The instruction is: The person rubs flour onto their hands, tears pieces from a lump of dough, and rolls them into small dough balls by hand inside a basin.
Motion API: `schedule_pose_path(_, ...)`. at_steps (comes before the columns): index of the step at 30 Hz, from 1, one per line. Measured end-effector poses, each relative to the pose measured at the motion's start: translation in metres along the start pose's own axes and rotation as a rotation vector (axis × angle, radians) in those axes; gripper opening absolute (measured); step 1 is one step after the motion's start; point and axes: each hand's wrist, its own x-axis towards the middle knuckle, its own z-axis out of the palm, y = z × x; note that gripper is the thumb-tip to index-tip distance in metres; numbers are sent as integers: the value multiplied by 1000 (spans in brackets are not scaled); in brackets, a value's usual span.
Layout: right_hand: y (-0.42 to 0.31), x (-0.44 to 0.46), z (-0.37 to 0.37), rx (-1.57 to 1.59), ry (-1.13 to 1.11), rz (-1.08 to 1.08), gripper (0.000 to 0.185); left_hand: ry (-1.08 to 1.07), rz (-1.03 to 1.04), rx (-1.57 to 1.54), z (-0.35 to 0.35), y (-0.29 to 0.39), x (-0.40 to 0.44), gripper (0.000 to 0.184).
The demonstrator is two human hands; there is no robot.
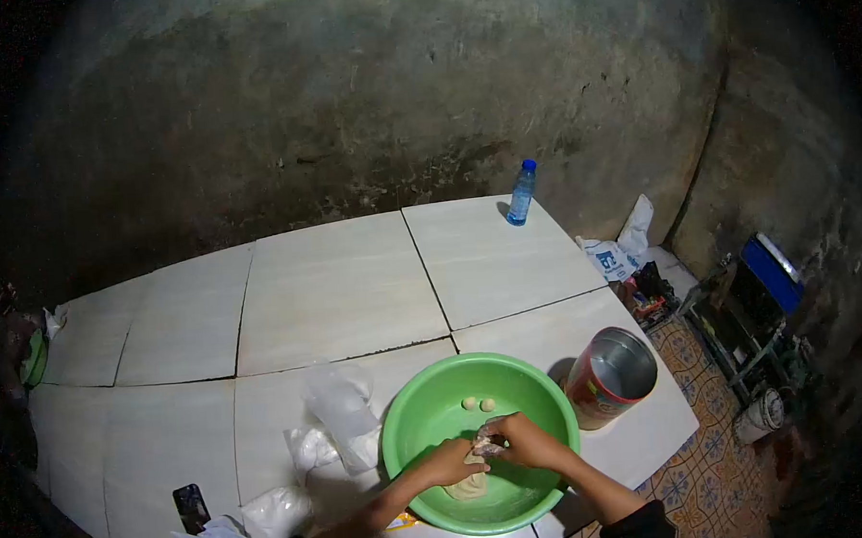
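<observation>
Hands meet above the floor of a green basin (548,398), which stands on the tiled worktop (336,302). Left hand (456,462): partly closed, fingers curled over the upper part of the dough (468,489); the lower part of the dough shows below this hand, on the basin floor. Right hand (517,440): fingers bent inward, thumb drawn toward them, tips beside the left fingers. Pale residue coats the right fingertips. Whether the right hand grips a piece of dough cannot be determined, as the fingers of both hands overlap at this point.

Two small dough balls (478,404) lie side by side in the basin, beyond the hands and apart from them. A red tin (590,394), open at the top, stands just beside the basin on the right; its contents are not identifiable. A clear plastic bag (339,408) lies near the left side of the basin.

Obscured items: the left forearm and basin hide most of a yellow packet (402,521). White bags (278,518) at the near edge are partly covered by the left sleeve. A crumpled sheet overlaps the lower end of a phone (189,505). Both sleeves are dark, and the lower frame edge cuts them off.
</observation>
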Motion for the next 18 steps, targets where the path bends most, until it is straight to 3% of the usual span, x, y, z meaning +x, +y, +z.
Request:
schedule_pose_path(7, 4, -1, -4, -112, -159, -112, 15, 40, 25, 5, 18, -14, 2, 42)
schedule_pose_path(13, 21, 5, -2, -122, 15, -137, 17, 28, -40, 88, -2, 1, 2, 43)
schedule_pose_path(14, 24, 6, -5, -122, -1, -93, 18, 30, 29, 34, 2, -17, 9, 43)
schedule_pose_path(18, 26, 1, -6, -21, 15, -65, 19, 28, -23, 85, 0, -3, 9, 42)
